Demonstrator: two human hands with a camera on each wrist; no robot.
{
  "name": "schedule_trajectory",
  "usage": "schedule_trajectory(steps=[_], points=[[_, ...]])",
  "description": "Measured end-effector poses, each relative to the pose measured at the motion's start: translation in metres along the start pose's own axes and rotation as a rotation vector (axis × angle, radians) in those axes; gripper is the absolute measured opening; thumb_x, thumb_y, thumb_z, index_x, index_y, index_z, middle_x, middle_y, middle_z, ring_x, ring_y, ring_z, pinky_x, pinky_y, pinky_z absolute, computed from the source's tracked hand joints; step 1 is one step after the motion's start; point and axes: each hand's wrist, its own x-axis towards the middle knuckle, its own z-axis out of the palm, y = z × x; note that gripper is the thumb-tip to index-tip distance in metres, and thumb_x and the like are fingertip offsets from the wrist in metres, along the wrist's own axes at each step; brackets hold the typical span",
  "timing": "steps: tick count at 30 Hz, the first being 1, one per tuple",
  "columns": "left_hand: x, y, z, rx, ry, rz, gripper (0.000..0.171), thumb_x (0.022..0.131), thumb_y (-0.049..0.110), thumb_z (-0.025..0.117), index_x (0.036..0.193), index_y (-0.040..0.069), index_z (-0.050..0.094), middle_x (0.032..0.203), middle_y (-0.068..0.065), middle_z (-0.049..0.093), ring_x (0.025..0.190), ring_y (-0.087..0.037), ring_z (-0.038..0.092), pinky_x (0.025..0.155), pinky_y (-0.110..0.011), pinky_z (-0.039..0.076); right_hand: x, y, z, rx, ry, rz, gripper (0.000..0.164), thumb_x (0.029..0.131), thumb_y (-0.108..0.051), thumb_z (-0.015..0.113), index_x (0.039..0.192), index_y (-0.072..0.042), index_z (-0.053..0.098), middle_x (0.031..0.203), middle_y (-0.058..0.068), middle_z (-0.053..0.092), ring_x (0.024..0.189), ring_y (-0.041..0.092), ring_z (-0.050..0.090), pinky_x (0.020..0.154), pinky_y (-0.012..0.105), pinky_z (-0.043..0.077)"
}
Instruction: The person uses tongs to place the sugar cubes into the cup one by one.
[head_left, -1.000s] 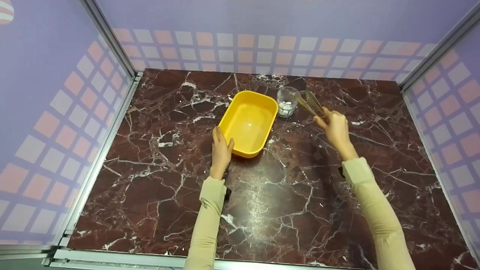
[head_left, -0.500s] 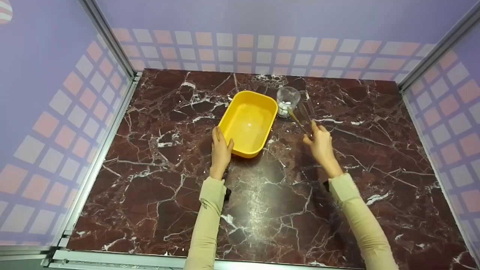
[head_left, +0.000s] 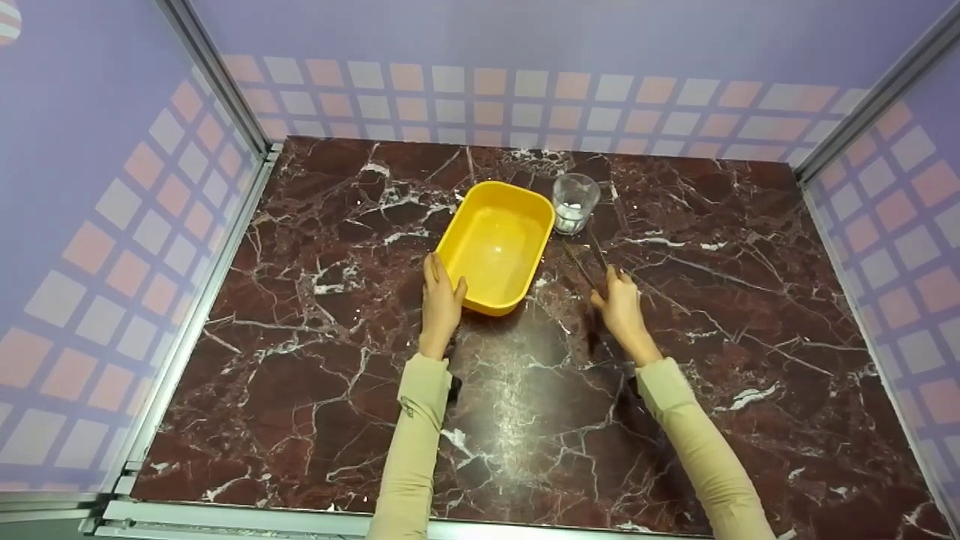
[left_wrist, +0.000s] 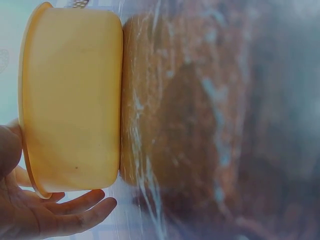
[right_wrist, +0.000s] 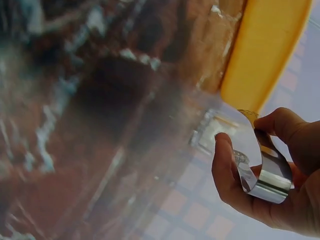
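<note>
A yellow plastic basin [head_left: 495, 259] sits upright on the dark marbled table. My left hand [head_left: 442, 307] grips its near left corner, the thumb at the rim and the fingers [left_wrist: 75, 220] along the outer wall. To the right of the basin, my right hand [head_left: 622, 304] holds metal tongs [right_wrist: 272, 187] between thumb and fingers. The tongs' two arms are spread apart and point away from me, with nothing between their tips. Just beyond those tips stands a clear glass [head_left: 577, 187] with several small white pieces [head_left: 570, 216] at its bottom.
The dark red marbled tabletop [head_left: 300, 420] has white veins and small white specks. Purple walls with pink and white squares [head_left: 491, 112] enclose its back and sides. A metal frame edge [head_left: 247, 517] runs along the front.
My right hand has come left and nearer to me, bringing the tongs from the glass's right side to just in front of it. My left hand and the basin have stayed put.
</note>
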Motion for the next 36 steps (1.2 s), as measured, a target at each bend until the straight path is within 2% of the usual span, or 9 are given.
schedule_trajectory(steps=[8,11,12,15,18,19,22,28,36], points=[[0.000,0.000,-0.001,-0.008,0.005,0.000,0.061,0.090,0.016,0.050,0.137,-0.010,0.022,0.141,-0.028,0.023,0.111,-0.047,0.044,0.092,-0.050,0.039,-0.004,0.002,0.015,-0.020,-0.070,0.037,0.052,0.074,-0.006,0.060,0.119,0.017,0.046,0.096,0.034,0.055,0.086,0.049,0.057,0.072,0.052,0.048],[0.000,0.000,-0.001,0.000,0.004,0.001,0.061,0.089,0.017,0.051,0.137,-0.010,0.022,0.141,-0.027,0.023,0.110,-0.046,0.044,0.091,-0.050,0.039,-0.001,0.009,0.026,-0.019,-0.086,0.054,0.054,0.075,-0.008,0.059,0.121,0.016,0.044,0.097,0.035,0.055,0.087,0.049,0.057,0.074,0.052,0.047],[0.000,0.000,-0.001,0.000,0.005,0.003,0.061,0.089,0.017,0.051,0.137,-0.010,0.022,0.141,-0.027,0.023,0.110,-0.046,0.045,0.090,-0.050,0.040,0.002,0.018,0.037,-0.033,-0.067,0.036,0.055,0.076,-0.012,0.058,0.122,0.015,0.043,0.096,0.034,0.055,0.085,0.049,0.057,0.073,0.050,0.048],[-0.001,0.000,-0.001,0.002,0.003,-0.002,0.061,0.090,0.017,0.051,0.137,-0.010,0.022,0.141,-0.027,0.023,0.109,-0.046,0.045,0.089,-0.050,0.040,0.005,0.026,0.047,-0.072,-0.064,0.028,0.058,0.075,-0.014,0.058,0.123,0.015,0.042,0.094,0.033,0.055,0.083,0.049,0.056,0.072,0.050,0.047],[0.000,0.000,-0.001,0.001,0.008,-0.005,0.061,0.089,0.017,0.051,0.137,-0.010,0.023,0.141,-0.026,0.023,0.108,-0.046,0.046,0.089,-0.050,0.040,0.003,0.017,0.043,-0.106,-0.036,0.007,0.051,0.072,-0.011,0.062,0.112,0.017,0.048,0.087,0.033,0.053,0.074,0.050,0.056,0.067,0.050,0.047],[0.000,0.000,-0.001,0.003,0.008,-0.004,0.061,0.089,0.017,0.051,0.137,-0.010,0.023,0.141,-0.027,0.023,0.107,-0.046,0.046,0.089,-0.050,0.040,0.001,0.007,0.033,-0.109,-0.062,0.028,0.048,0.070,-0.007,0.063,0.108,0.018,0.049,0.088,0.034,0.053,0.074,0.051,0.056,0.067,0.052,0.047],[0.000,0.000,0.000,0.003,0.011,0.003,0.061,0.089,0.016,0.051,0.136,-0.010,0.023,0.140,-0.027,0.024,0.108,-0.046,0.046,0.090,-0.050,0.040,-0.002,-0.006,0.023,-0.151,-0.086,0.056,0.041,0.071,-0.008,0.065,0.099,0.017,0.052,0.088,0.032,0.051,0.073,0.050,0.055,0.065,0.052,0.048],[0.001,0.001,-0.001,-0.001,0.008,-0.008,0.061,0.089,0.016,0.051,0.137,-0.009,0.022,0.141,-0.026,0.023,0.109,-0.046,0.045,0.091,-0.050,0.039,-0.001,-0.012,0.019,-0.210,-0.213,0.138,0.049,0.078,-0.014,0.062,0.114,0.016,0.046,0.101,0.032,0.050,0.087,0.048,0.054,0.070,0.053,0.048],[0.001,0.001,-0.001,-0.004,-0.008,-0.013,0.061,0.090,0.017,0.050,0.138,-0.009,0.022,0.142,-0.026,0.021,0.113,-0.045,0.043,0.092,-0.050,0.039,-0.004,-0.011,0.020,-0.268,-0.209,0.119,0.055,0.077,-0.015,0.063,0.119,0.015,0.045,0.103,0.031,0.052,0.088,0.047,0.056,0.068,0.052,0.049]])
